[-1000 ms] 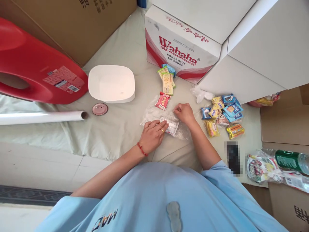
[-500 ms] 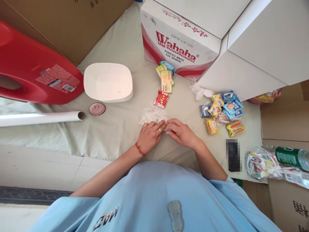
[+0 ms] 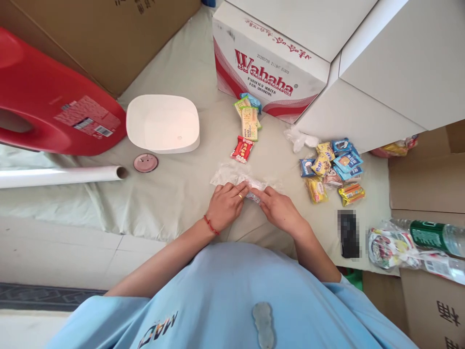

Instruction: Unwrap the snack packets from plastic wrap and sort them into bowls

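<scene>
**Two bare hands meet over a small white printed packet [image 3: 253, 197] on a cloth-covered surface**

The person's left hand [image 3: 227, 206], wearing a red cord bracelet [image 3: 210, 225] and a gold-coloured ring [image 3: 240, 196], lies palm down with its fingers nearly straight and close together, their tips on the packet. The right hand [image 3: 281, 208] comes in from the other side, fingers bent, its tips also at the packet. Both thumbs are largely hidden, so whether either hand pinches the packet cannot be told. The packet rests between the hands, partly covered by fingers, with crinkled clear plastic [image 3: 227, 173] around it on the pale green cloth [image 3: 174, 194].

Just beyond the plastic lies a shiny red wrapped packet [image 3: 242, 149], its upper end beside overlapping yellow-and-green packets [image 3: 249, 123] and a blue wrapper [image 3: 255, 102]. These sit near the foot of a white-and-red cardboard carton [image 3: 269, 68] marked "Wahaha". Near the right forearm, a loose pile of blue, yellow and brown snack packets [image 3: 332, 165] spreads over the cloth. On the left side stand a white oval plastic tub [image 3: 189, 147] and a large red plastic jug [image 3: 54, 106], with a round pink disc [image 3: 146, 163] just below the tub.
</scene>
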The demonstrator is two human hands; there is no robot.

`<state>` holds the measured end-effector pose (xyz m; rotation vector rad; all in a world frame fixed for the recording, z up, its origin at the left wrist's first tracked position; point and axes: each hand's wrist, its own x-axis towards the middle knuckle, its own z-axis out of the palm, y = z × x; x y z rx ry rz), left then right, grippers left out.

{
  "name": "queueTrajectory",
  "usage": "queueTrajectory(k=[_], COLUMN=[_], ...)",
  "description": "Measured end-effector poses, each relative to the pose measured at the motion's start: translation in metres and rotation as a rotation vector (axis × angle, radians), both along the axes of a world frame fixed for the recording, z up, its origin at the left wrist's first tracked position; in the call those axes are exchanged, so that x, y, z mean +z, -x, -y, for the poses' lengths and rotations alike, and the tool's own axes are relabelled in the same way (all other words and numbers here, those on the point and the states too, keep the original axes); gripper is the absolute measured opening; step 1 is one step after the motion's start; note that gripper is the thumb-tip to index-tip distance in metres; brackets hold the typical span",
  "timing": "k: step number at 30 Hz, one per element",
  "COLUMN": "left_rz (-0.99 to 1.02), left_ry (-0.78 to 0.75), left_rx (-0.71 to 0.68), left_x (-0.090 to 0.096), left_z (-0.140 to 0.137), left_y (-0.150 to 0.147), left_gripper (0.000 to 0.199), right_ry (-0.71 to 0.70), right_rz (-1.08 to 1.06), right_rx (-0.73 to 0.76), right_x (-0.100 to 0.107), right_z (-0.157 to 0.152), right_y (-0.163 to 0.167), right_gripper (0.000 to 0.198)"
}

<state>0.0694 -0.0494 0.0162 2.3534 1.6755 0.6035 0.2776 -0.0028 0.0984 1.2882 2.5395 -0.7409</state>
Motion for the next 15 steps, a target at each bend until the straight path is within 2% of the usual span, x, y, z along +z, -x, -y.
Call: queueTrajectory(k=[4,7,9,11,13,15], left_rz=[0.119,0.380,0.603,0.770,0.842,0.831], left_ry=[0.058,0.073,0.062,0.025,-0.039,-0.114], left_rx=[0.027,0.079,0.219,0.429,0.606,0.671], left_x=[0.000,0.000,0.003,0.009,0.022,0.041], left_z=[-0.002,-0.002,-0.006,-0.014,-0.027,-0.040], left_y=[0.003,0.010,0.016,0.024,0.031,0.036], left_gripper=[0.043,0.039,0.034,0.030,0.026,0.024], right_ry=[0.010,-0.024,-0.056,-0.083,-0.097,-0.097], right_rz=[0.064,0.044,0.012,-0.010,-0.027,-0.052], right_rx=[-0.003,-0.009,-0.014,-0.021,-0.031,-0.047], right_x=[-0.010,-0.023,-0.031,-0.037,-0.041,-0.043], right_z=[0.012,0.018,0.022,0.025,0.028,0.029], right_y=[0.001,0.001,-0.001,-0.002,-0.004,-0.004], right_gripper=[0.063,0.066,0.067,0.068,0.069,0.070])
